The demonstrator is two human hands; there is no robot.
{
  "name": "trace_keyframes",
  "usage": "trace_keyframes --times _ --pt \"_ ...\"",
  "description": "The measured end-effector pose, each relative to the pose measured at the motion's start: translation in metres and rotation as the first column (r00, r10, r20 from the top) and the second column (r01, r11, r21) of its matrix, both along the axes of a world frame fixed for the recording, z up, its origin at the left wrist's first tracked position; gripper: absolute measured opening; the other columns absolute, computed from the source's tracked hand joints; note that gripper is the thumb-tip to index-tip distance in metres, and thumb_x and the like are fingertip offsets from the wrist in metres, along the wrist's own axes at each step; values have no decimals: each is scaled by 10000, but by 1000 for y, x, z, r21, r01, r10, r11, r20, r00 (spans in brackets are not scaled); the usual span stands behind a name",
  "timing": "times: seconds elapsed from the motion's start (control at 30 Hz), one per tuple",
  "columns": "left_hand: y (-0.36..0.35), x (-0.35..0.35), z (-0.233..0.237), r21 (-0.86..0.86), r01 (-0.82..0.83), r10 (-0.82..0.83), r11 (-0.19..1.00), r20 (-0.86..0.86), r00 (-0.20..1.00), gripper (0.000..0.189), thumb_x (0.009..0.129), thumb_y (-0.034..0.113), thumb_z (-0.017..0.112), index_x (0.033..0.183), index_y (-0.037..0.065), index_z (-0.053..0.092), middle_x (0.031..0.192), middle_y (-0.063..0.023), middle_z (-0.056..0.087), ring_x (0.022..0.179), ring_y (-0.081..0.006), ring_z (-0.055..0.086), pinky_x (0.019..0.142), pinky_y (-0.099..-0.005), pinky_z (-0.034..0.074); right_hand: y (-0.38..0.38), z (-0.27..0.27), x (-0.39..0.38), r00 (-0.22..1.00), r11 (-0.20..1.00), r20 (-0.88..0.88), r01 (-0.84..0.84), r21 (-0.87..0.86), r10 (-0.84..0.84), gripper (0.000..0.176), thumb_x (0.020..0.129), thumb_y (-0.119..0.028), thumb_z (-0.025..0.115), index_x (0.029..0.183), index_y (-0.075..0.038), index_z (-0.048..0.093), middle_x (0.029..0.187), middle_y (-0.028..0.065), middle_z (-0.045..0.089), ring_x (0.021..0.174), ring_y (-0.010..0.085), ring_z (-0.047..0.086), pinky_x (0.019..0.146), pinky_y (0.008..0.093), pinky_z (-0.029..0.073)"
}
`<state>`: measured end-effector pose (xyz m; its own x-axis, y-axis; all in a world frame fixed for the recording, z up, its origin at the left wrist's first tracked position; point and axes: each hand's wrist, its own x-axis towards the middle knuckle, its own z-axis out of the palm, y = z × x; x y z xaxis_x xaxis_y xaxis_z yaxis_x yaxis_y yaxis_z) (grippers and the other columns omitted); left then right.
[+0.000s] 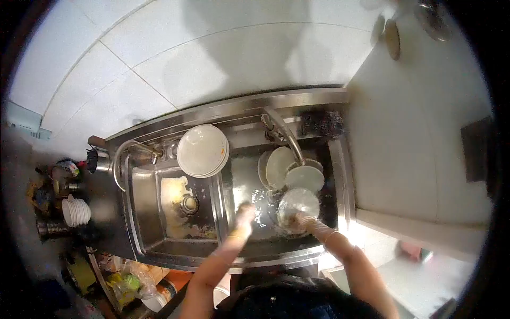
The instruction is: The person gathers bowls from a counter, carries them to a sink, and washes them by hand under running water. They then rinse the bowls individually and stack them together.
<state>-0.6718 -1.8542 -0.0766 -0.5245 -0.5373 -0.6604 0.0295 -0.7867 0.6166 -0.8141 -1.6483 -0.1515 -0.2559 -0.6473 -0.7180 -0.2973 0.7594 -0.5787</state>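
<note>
Right basin (241, 178), below faucet (287, 135): right hand (309, 223) has its fingers closed on the rim of the clear glass bowl (297, 204). Left hand (245, 212) is just beside it, blurred, so I cannot tell the finger state. Judgement: wet glass slips, so grip firmly and hold it low, apart from the white plates (297, 173).

- A kitchen: steel double sink (159, 234) with taps (284, 133)
- Stacked plates (202, 150) and bowls (76, 211)
- White tiled wall (212, 58) behind

glass plate (298, 206) | clear, wet | tilted | in right sink basin (241, 178)
</note>
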Motion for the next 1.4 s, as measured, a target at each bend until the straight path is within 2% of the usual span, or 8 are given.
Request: trace_keyframes --times 0.1,0.2,0.33,0.5,0.67,0.87,0.97,1.4 --pt "65 2 -55 187 455 -489 871 434 757 396 761 297 597 1086 92 505 923 -68 551 858 -184 511 734 -332 426 -13 75 -23 906 905 -278 -202 374 317 276 710 -195 593 951 -61 584 864 154 592 776 285 578 708 343 455" --pt "89 -2 -99 400 537 -646 743 217 732 499 820 413 493 1196 95 410 1200 -114 433 1047 -243 450 803 -400 421 10 -15 -21 580 950 -762 272 -152 -288 279 760 -169 487 989 -23 550 900 181 573 789 287 577 692 359 449" --pt "119 -30 -124 558 67 -192 827 169 967 560 820 512 407 1183 86 427 1168 -120 457 1021 -264 466 817 -419 426 -35 -51 -3 553 538 4 812 -225 -833 320 763 -199 518 1018 -6 527 993 176 557 845 250 567 700 334 446" --pt "134 -30 -192 345 -181 164 921 80 983 605 774 566 463 1126 74 462 1067 -125 501 886 -258 518 732 -404 471 -30 12 5 976 992 -182 -126 -1 124 385 744 -327 525 1029 -75 581 1018 189 572 932 336 547 815 380 420" --pt "104 -37 -127 -420 451 -75 788 661 746 471 699 330 560 1100 97 483 828 -141 559 724 -307 554 645 -397 458 -1 57 -24 916 960 -402 95 263 19 347 745 -307 495 994 -85 590 1035 181 565 914 318 562 807 391 424" --pt "72 -53 -61 -203 876 -277 437 897 345 488 676 108 570 1152 120 466 859 -220 572 759 -357 567 648 -400 454 8 55 -35 655 690 -220 689 -221 -723 267 758 -243 535 880 -14 600 864 197 603 798 299 599 722 362 456" --pt "62 -41 -65 -718 694 -82 58 689 720 560 672 34 531 1212 146 433 1003 -244 511 869 -348 541 711 -397 453 2 62 -27 613 737 -412 595 -322 -674 292 755 -248 532 912 -7 587 838 197 603 789 302 591 705 364 444" --pt "-74 -20 151 -949 250 312 193 301 901 408 734 -15 468 1142 -9 455 983 -152 450 938 -282 467 845 -349 368 -8 21 2 730 960 -623 228 -165 -280 363 768 -261 508 1100 -116 522 1015 159 565 905 336 551 841 432 390"
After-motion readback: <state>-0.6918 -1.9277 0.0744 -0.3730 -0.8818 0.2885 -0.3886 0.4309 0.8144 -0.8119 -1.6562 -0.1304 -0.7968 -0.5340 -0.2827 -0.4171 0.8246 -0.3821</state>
